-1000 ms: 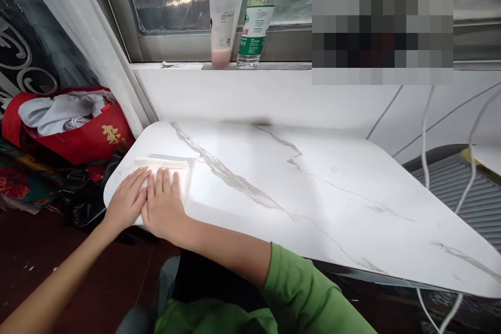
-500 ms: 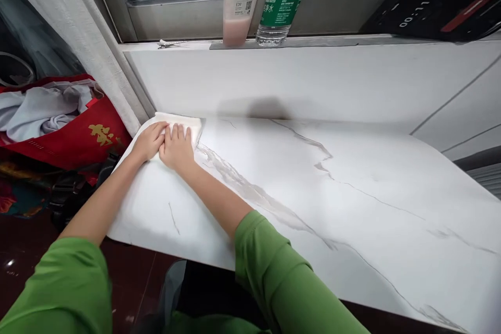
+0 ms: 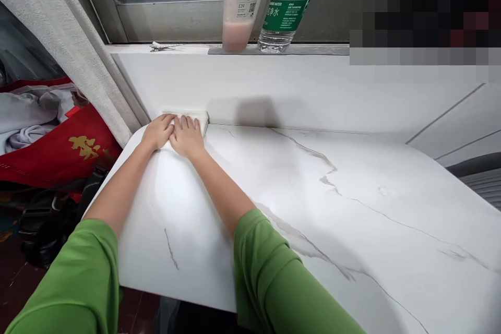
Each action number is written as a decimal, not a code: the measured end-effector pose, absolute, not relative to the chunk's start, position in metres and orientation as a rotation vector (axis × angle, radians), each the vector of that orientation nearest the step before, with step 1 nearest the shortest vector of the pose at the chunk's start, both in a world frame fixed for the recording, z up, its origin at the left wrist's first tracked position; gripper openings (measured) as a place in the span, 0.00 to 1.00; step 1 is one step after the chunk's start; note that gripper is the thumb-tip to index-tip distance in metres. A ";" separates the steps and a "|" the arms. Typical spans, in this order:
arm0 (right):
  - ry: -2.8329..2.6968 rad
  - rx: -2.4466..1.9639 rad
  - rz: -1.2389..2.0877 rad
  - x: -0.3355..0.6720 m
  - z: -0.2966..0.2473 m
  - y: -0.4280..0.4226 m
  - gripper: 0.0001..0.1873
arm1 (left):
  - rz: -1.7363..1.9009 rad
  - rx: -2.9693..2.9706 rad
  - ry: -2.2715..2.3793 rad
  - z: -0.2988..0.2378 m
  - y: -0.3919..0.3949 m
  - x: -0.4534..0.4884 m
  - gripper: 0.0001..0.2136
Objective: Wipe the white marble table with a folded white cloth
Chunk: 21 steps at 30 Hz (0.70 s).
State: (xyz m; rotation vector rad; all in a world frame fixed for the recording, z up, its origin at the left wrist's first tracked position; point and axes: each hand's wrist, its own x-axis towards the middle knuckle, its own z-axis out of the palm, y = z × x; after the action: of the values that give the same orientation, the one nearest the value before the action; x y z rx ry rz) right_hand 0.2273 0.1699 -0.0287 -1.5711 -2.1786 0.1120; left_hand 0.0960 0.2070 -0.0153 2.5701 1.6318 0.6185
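Both my hands lie flat, side by side, on a folded white cloth (image 3: 200, 117) at the far left corner of the white marble-patterned table (image 3: 297, 188), right against the wall. My left hand (image 3: 157, 132) covers the cloth's left part with fingers stretched out. Beside it, my right hand (image 3: 187, 137) presses on the middle, fingers together and flat. Only the cloth's far edge and right end show past my fingers. Green sleeves cover both my upper arms.
On the window sill stand a plastic cup with pink drink (image 3: 239, 8) and a green-labelled water bottle (image 3: 287, 8); a small hair clip (image 3: 161, 47) lies to their left. A grey curtain (image 3: 74, 47) hangs at left, above a red bag (image 3: 58, 141) holding grey clothes.
Both hands have slid the cloth away from me, from the near left edge of the table to the far corner by the wall. My view has tilted down and closer.
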 end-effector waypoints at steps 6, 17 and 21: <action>-2.207 -1.531 0.088 0.234 -0.027 0.147 0.30 | 0.543 2.568 1.692 -0.014 0.182 0.100 0.23; -2.374 -1.286 0.056 0.273 -0.026 0.037 0.31 | 0.475 2.602 1.780 -0.014 0.044 0.124 0.25; -2.453 -1.172 0.129 0.298 -0.021 -0.023 0.32 | 0.526 2.636 1.717 -0.020 -0.018 0.136 0.26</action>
State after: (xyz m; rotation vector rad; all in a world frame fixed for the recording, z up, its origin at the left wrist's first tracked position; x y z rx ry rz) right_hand 0.2979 -0.0227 -0.0206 -1.1718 -2.4532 0.1293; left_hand 0.1364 -0.0184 -0.0199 2.6361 1.7172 0.5262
